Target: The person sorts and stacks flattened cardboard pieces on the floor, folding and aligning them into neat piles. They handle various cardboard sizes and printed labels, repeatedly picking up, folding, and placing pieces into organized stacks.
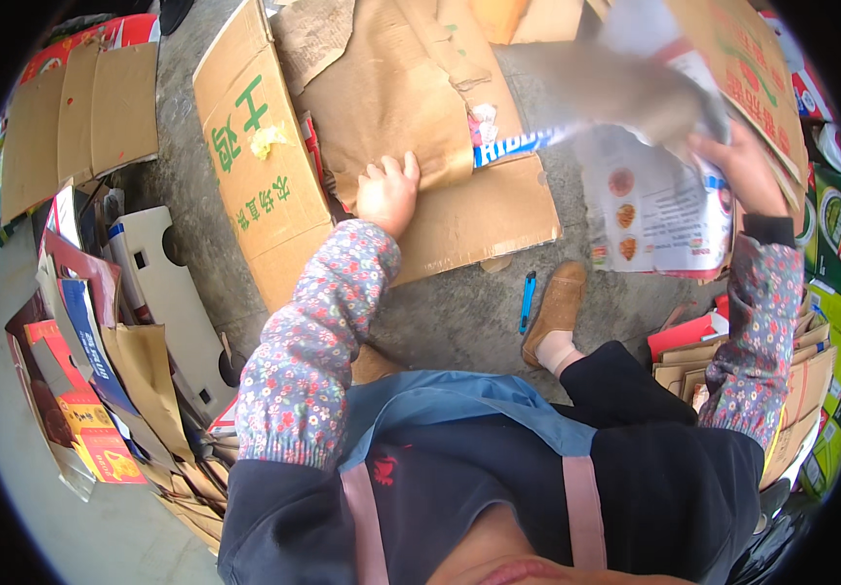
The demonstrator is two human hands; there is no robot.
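Observation:
My left hand (389,193) rests with bent, parted fingers on brown paper or cardboard (384,95) lying in an opened cardboard box (245,153) with green printed characters. My right hand (738,164) grips printed sheets of thin cardboard or paper (654,212), whose upper part is blurred, at the right. A blue-and-white printed strip (519,146) sticks out beside the brown layer. On the concrete floor, next to the brown shoe (563,303), lies a blue box cutter (528,302).
Flattened cardboard (84,117) is piled at the upper left. Upright folded cartons (150,380) and a white moulded panel (165,285) stand at the left. Stacked cardboard (808,395) and green cartons (833,219) line the right side.

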